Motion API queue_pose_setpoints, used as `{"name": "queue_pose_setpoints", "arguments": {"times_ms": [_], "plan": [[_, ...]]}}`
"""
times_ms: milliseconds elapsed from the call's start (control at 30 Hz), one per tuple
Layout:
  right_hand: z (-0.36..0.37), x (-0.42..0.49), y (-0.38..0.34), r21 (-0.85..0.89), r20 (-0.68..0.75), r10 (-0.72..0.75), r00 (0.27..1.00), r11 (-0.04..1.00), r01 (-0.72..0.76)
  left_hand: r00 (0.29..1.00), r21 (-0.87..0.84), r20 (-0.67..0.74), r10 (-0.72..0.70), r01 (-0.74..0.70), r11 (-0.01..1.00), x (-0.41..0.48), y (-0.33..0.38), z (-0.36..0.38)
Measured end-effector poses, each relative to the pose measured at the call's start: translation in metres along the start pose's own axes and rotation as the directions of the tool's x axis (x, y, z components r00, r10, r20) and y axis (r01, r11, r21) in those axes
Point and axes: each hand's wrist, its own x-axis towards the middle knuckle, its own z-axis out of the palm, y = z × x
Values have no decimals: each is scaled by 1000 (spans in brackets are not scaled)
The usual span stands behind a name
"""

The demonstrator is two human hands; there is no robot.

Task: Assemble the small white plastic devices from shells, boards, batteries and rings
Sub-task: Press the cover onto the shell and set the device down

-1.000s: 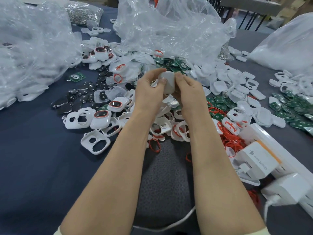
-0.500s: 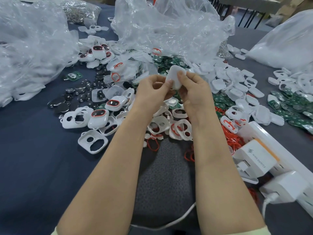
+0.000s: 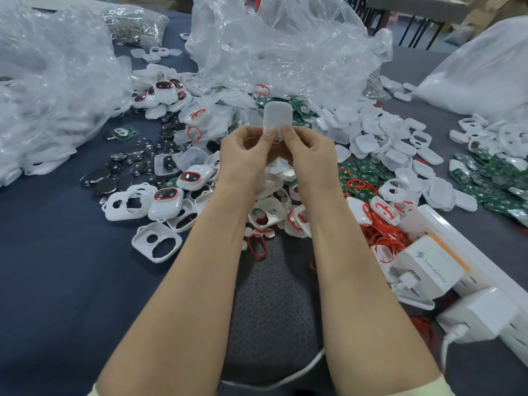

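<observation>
A small white plastic device (image 3: 276, 115) stands upright above the parts pile, its plain back facing me. My left hand (image 3: 243, 155) and my right hand (image 3: 310, 155) both pinch its lower end with thumbs and fingers. Under the hands lie white front shells with two holes (image 3: 156, 242), finished devices with red-ringed dark windows (image 3: 166, 202), coin batteries (image 3: 98, 180), green boards (image 3: 363, 170) and red rings (image 3: 381, 234). The device's front side is hidden.
Crumpled clear plastic bags (image 3: 51, 81) fill the far left and centre. A white bag (image 3: 480, 78) sits far right. A white power strip (image 3: 485, 270) with plugged chargers lies at the right, its cable running near my arms. Plain white back shells (image 3: 380, 130) pile right of centre.
Both hands turned the white device from lying between the fingers to standing upright, and lifted it slightly; the grip moved to its lower end.
</observation>
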Motion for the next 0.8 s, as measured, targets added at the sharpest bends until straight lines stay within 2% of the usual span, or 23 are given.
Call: {"name": "queue_pose_setpoints", "arguments": {"times_ms": [100, 167, 233, 300, 333, 400, 467, 500, 600, 800], "plan": [[-1, -3, 1, -306, -36, -237, 971, 928, 215, 998, 183, -51, 37, -27, 983, -1, 2, -2], [-6, -5, 0, -403, 18, -327, 945, 863, 306, 994, 198, -107, 10, 11, 980, 1, 7, -5], [-7, -5, -1, -474, 130, -365, 922, 794, 381, 990, 88, -125, -71, 83, 993, 3, 13, -7], [-8, -3, 0, -531, 217, -326, 920, 751, 392, 991, 122, -103, -80, 93, 988, 5, 13, -8], [-9, -1, 0, -527, 237, -284, 929, 766, 369, 993, 157, -96, -68, 82, 984, 5, 11, -9], [-12, 0, 0, -408, 235, -175, 956, 875, 261, 997, 129, -59, -53, 60, 990, 6, 8, -11], [-15, 2, 0, -188, 169, -65, 983, 977, 97, 998, 85, 7, -60, 60, 995, 7, 5, -11], [-16, 3, 1, -83, 131, -15, 991, 996, 26, 997, 71, 25, -68, 66, 995, 8, 5, -11], [-15, 5, 4, 38, 112, 87, 990, 995, -92, 995, 51, 71, -74, 71, 996, 7, 3, -10], [-15, 7, 6, 124, 126, 87, 988, 987, -103, 993, 197, 113, 24, -46, 979, 3, 5, -8]]}}
